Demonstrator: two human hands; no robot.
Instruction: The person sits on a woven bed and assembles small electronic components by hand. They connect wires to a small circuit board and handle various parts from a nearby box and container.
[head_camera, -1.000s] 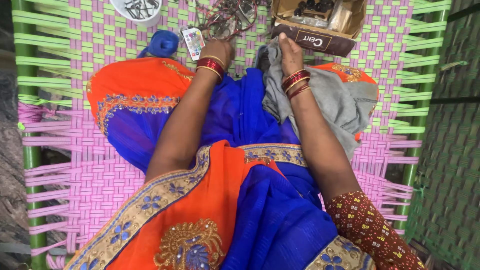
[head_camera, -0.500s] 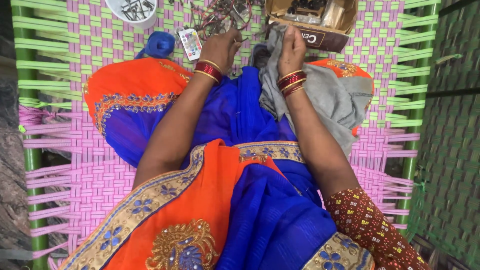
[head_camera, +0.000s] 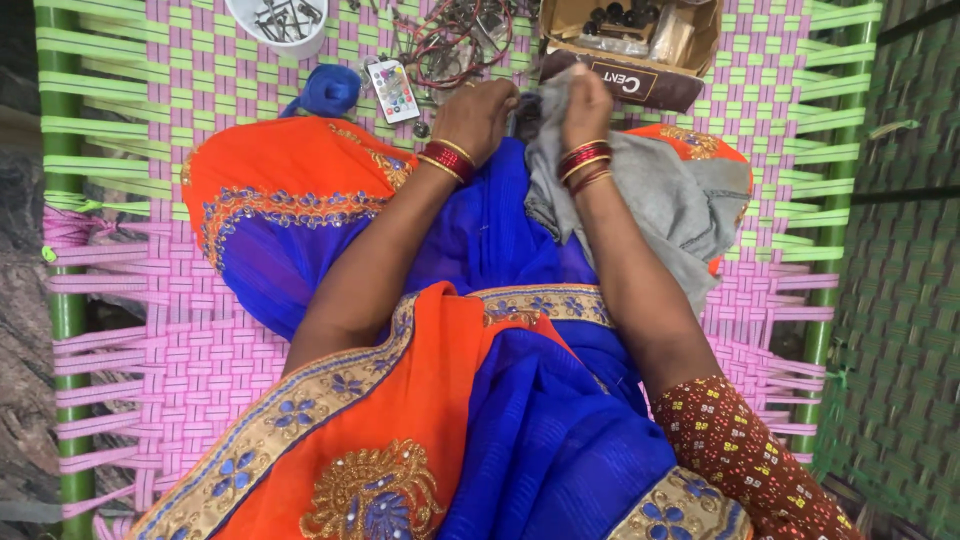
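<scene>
On the woven cot (head_camera: 150, 300), near its far edge, right hand (head_camera: 585, 100) clenches grey cloth (head_camera: 660, 200); left hand (head_camera: 480, 115), fingers curled, touches the cloth's left end.

- My left hand (head_camera: 478, 115) and right hand (head_camera: 585, 100) meet on the cloth (head_camera: 650, 195) in my lap.
- Beyond them, along the cot's (head_camera: 150, 330) far edge: bowl (head_camera: 278, 22), remote (head_camera: 393, 90), wires (head_camera: 450, 40), box (head_camera: 630, 45) rightmost.

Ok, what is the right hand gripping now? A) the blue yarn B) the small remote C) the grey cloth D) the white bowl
C: the right hand is closed on a bunched fold of the grey cloth, close beside the left hand.
</scene>
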